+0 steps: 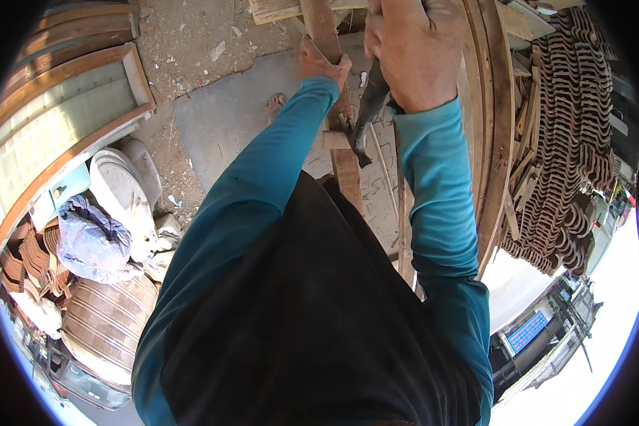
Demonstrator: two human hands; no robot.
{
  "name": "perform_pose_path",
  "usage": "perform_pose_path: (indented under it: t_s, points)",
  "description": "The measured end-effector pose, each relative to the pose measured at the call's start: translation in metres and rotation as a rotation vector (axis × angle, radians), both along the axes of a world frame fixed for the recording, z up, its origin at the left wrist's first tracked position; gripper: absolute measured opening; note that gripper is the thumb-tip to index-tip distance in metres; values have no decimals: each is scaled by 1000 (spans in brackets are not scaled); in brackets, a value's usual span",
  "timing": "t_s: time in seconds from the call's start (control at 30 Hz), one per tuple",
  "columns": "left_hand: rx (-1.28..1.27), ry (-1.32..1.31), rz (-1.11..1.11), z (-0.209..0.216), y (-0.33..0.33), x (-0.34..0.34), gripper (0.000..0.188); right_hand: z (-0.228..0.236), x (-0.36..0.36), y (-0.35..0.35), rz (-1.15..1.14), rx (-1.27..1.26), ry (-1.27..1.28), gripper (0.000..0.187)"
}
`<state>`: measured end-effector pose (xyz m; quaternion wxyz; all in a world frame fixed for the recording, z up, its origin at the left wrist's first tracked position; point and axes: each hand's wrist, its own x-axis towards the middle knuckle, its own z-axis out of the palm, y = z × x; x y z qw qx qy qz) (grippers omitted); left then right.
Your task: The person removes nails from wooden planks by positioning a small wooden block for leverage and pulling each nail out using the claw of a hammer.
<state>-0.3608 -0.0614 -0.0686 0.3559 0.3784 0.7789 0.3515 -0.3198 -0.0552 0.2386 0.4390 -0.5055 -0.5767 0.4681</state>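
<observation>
A long, narrow brown wooden plank [346, 174] runs lengthwise in front of the person, from the top edge of the view down to the dark clothing over the torso. The left hand [324, 65], in a teal sleeve, is wrapped around the plank's upper part, fingers curled over its sides. The right hand [420, 53] is closed in a fist around the upper end of a dark, hammer-like tool [373, 99], whose hooked metal end points down beside the plank's right edge. Next to that end, a short, reddish-brown wooden block [336, 140] lies crosswise on the plank; whether the metal touches either piece of wood, I cannot tell.

Below the plank, a large grey flat sheet [216, 113] covers part of the brown dirt ground [192, 46], and a sandalled foot [275, 104] shows left of the left forearm. To the right stand long brown wooden boards [503, 106], and beyond them tall stacks of wavy reddish clay roof tiles [571, 121]. On the left, a wood-framed panel with pale glass [71, 135] leans near a whitish oval plastic tub [117, 181] and a crumpled bluish-purple plastic bag [92, 245].
</observation>
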Motion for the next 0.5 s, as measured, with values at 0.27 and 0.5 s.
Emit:
perform_pose_path:
  t_s: [0.27,0.5]
  points:
    - [69,1,54,-13,-14,10,107,-12,48,-56,-30,198,293,41]
    - [224,-64,62,-20,14,-7,100,-10,42,-40,1,473,3,45]
